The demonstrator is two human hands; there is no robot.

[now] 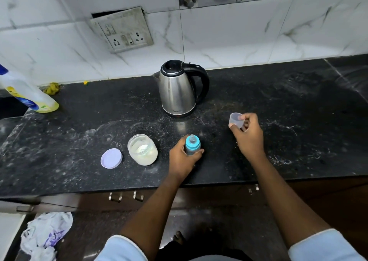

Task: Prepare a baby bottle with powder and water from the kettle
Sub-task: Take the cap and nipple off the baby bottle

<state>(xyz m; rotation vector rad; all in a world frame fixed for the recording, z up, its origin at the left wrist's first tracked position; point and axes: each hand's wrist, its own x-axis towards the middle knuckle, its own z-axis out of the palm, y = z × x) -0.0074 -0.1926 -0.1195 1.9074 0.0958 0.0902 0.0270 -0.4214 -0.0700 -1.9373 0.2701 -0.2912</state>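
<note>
Black speckled stone makes up the countertop (pixel 288 105), and pretty much everything is laid out on it in front of a white marble-look tiled wall (pixel 239 33). A baby bottle (pixel 192 144) with a teal collar and a clear teat is stood upright near the front edge, and it's gripped around the body by the left hand (pixel 182 158), fingers curled round it. Off to the right, a small clear plastic cap (pixel 236 119) is pinched between the thumb and fingertips of the right hand (pixel 248 136), held just above the counter and well apart from the bottle. A stainless steel kettle (pixel 178 89) with a black handle and lid is parked behind the bottle, closer to the wall, spout turned left. An open clear jar (pixel 142 149) with pale powder inside is sat just left of the bottle, and its lilac lid (pixel 111 158) is laid flat right beside it, further left. Over at the far left, a white and yellow cleaner bottle (pixel 27 92) is seen tilted by the wide lens. A grimy switch and socket plate (pixel 122 29) is fixed on the wall above. Light blue sleeves (pixel 322 244) are pushed up both forearms, and a crumpled plastic bag (pixel 45 235) is spotted down on the floor at lower left.
</note>
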